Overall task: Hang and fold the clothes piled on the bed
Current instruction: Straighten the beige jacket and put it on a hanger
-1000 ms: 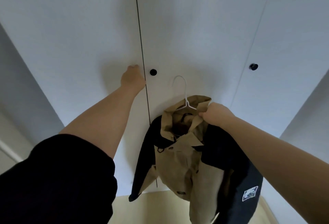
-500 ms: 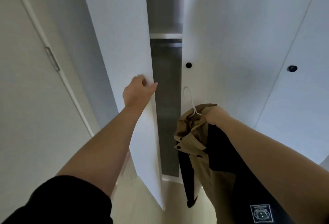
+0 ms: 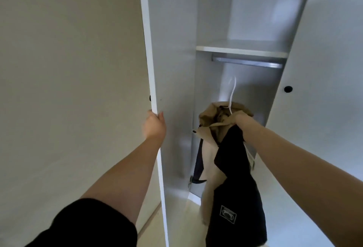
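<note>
The left hand (image 3: pixel 154 126) grips the edge of the open wardrobe door (image 3: pixel 152 50), thumb on its inner face. The right hand (image 3: pixel 241 122) clutches the collar of the tan and navy jacket (image 3: pixel 233 178) on its white hanger (image 3: pixel 232 93), in front of the open compartment, with the hook below the rail (image 3: pixel 247 63) and apart from it

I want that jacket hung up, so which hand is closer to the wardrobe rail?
Right. The right hand holds the jacket and hanger below the rail; the left hand grips the door edge, farther left.
</note>
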Action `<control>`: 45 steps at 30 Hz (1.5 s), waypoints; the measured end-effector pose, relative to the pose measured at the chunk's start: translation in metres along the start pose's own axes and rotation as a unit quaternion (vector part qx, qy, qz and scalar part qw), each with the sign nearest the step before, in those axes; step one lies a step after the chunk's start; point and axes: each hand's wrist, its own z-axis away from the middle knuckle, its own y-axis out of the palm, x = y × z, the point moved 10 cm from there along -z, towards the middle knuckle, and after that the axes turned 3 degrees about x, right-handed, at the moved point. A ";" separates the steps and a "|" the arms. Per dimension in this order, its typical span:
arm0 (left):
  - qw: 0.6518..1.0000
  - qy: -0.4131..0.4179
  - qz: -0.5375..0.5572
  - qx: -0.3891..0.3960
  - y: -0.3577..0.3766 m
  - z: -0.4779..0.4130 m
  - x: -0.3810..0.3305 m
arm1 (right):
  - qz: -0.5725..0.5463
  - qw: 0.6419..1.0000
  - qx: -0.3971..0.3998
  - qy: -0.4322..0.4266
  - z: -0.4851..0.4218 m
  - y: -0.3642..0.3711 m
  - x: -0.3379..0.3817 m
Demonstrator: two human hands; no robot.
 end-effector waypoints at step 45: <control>0.926 0.144 0.024 0.348 0.228 0.014 -0.188 | 0.899 0.404 -0.162 -0.043 -0.137 -0.156 0.102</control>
